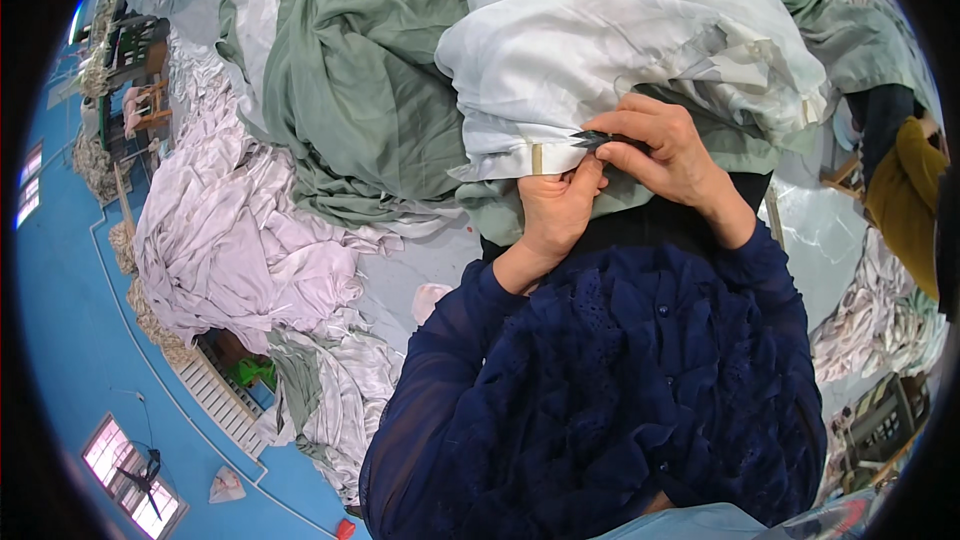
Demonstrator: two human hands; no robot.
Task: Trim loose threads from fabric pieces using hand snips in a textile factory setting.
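Pale grey-white fabric (pixel 600 70) hangs bunched in the upper centre of the frame, its hem running left to right. Right hand (pixel 665 150) pinches small dark snips (pixel 600 139) at that hem; left hand (pixel 555 205), just below-left, pinches the edge.

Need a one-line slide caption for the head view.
Left hand and right hand pinch a small dark tool at the white fabric's hem.
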